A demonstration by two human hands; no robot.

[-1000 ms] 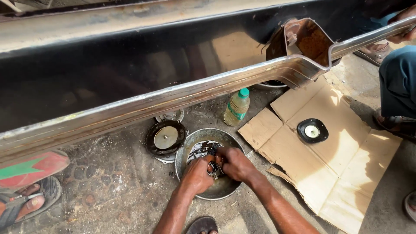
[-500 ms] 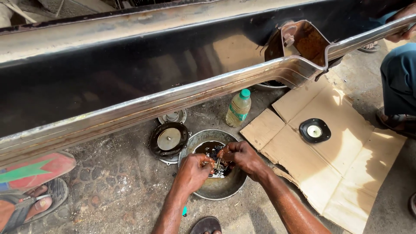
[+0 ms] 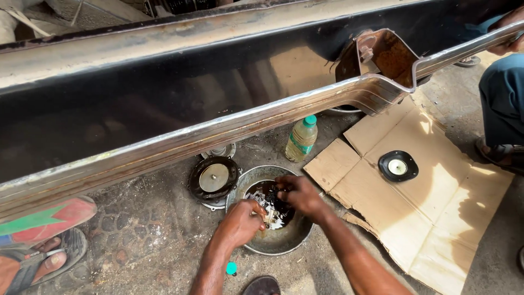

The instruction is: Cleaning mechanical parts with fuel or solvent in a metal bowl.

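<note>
Both my hands are inside a round metal basin (image 3: 256, 247) on the ground that holds dark liquid with white foam. My left hand (image 3: 240, 221) has its fingers curled at the liquid's near edge. My right hand (image 3: 297, 194) is closed around a small black greasy part (image 3: 274, 200) held over the liquid. Exactly what the left fingers grip is hidden by foam and by the hand itself.
A long dark metal channel beam (image 3: 218, 131) crosses above the basin. A black round disc part (image 3: 213, 178) lies left of it, a plastic bottle (image 3: 301, 139) behind it. Flattened cardboard (image 3: 436, 218) holds another round black part (image 3: 398, 166). Someone's sandalled foot (image 3: 33, 262) is left, a seated person's leg (image 3: 502, 104) right.
The view has shifted slightly. My hands have moved apart a little inside the basin, the right hand lifting the black part toward the basin's far side.
</note>
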